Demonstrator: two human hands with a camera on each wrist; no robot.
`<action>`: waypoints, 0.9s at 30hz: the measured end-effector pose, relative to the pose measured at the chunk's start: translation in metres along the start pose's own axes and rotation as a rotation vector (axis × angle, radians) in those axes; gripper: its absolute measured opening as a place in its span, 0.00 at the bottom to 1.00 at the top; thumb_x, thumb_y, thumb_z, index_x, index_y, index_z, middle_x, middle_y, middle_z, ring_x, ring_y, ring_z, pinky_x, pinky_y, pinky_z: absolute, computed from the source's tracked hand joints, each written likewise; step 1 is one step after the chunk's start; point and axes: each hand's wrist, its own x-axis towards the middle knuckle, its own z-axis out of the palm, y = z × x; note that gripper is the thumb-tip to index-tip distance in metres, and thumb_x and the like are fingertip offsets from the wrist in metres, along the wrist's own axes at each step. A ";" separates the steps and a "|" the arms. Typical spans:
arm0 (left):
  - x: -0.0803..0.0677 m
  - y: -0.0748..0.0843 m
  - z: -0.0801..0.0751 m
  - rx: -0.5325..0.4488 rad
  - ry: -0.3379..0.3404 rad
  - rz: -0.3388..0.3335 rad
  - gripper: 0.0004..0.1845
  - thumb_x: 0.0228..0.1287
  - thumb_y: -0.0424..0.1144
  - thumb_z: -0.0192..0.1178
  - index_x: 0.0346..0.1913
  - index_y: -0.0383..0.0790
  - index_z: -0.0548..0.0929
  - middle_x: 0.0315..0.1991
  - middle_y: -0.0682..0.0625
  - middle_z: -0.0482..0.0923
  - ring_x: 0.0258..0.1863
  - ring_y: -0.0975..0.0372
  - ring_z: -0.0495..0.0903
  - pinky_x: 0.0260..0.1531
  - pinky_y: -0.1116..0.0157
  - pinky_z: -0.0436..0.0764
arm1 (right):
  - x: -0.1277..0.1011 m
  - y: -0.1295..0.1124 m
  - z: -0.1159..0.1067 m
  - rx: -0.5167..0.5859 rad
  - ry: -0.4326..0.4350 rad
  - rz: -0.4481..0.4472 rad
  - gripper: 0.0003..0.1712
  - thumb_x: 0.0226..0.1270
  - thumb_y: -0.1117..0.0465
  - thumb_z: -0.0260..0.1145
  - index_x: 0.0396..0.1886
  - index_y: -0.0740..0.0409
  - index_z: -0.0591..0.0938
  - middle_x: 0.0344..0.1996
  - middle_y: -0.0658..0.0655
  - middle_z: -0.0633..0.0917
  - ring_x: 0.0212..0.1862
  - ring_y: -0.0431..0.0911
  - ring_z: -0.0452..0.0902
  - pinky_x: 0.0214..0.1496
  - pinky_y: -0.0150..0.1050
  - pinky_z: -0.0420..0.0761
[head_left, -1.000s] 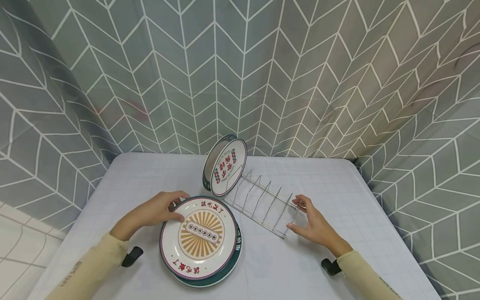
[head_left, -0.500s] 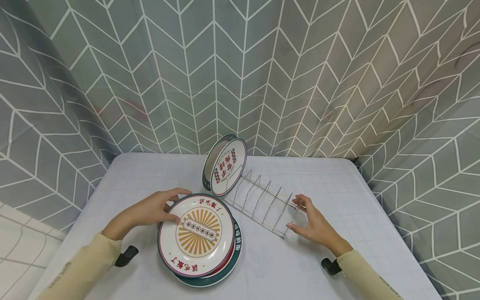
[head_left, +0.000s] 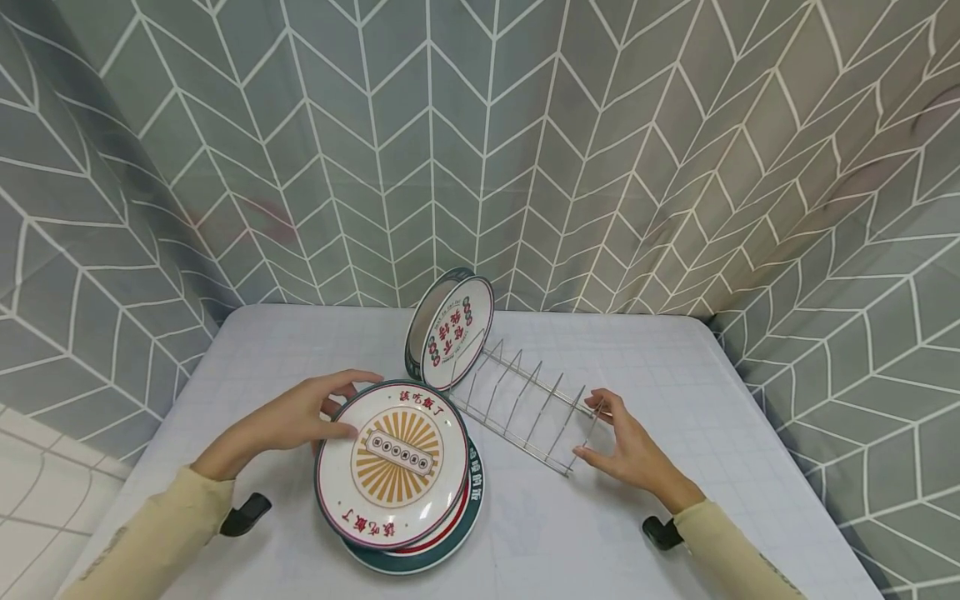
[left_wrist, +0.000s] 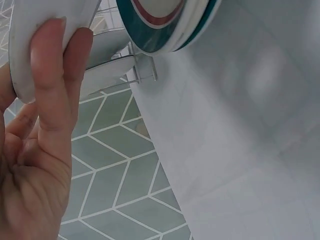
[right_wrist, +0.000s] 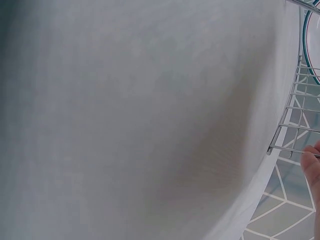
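My left hand [head_left: 296, 417] pinches the left rim of a white plate [head_left: 397, 479] with a yellow sunburst and red characters, thumb on top and fingers beneath. In the left wrist view this plate [left_wrist: 45, 12] is raised apart from the stacked plates [left_wrist: 157, 37]. Under it in the head view show a red-banded plate and, lowest, a teal-rimmed plate [head_left: 476, 492]. My right hand [head_left: 630, 450] holds the near right end of a wire dish rack [head_left: 512, 438], thumb and fingers at its end wire. Fingertips [right_wrist: 311, 162] meet that wire in the right wrist view.
Two plates stand on edge at the rack's far left end, a white one with red characters [head_left: 457, 333] in front of a dark-rimmed one [head_left: 414, 333]. A white cloth covers the table [head_left: 600, 542]. Grey chevron curtains [head_left: 480, 167] hang behind and at the sides.
My left hand has shifted the sunburst plate slightly left and away from me, baring more of the red-banded and teal plates below. The right hand and rack have stayed in place.
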 end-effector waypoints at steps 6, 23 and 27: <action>-0.002 0.008 -0.003 -0.012 0.003 0.018 0.38 0.55 0.32 0.70 0.69 0.53 0.68 0.46 0.42 0.73 0.35 0.58 0.84 0.18 0.61 0.83 | 0.000 0.001 0.000 -0.005 0.002 -0.008 0.52 0.51 0.56 0.78 0.69 0.64 0.57 0.60 0.62 0.74 0.63 0.53 0.71 0.65 0.48 0.73; -0.004 0.061 -0.050 0.032 0.161 0.189 0.36 0.57 0.33 0.70 0.68 0.53 0.71 0.45 0.43 0.72 0.37 0.61 0.86 0.25 0.61 0.85 | 0.001 0.002 0.001 0.002 -0.002 -0.005 0.53 0.51 0.56 0.79 0.70 0.62 0.56 0.61 0.63 0.74 0.63 0.54 0.71 0.66 0.48 0.73; 0.002 0.087 -0.061 0.079 0.215 0.238 0.35 0.58 0.31 0.69 0.68 0.51 0.71 0.45 0.43 0.73 0.39 0.59 0.85 0.26 0.62 0.85 | 0.001 0.002 0.000 0.003 -0.005 0.001 0.53 0.51 0.56 0.78 0.70 0.63 0.56 0.61 0.63 0.73 0.64 0.54 0.70 0.66 0.48 0.72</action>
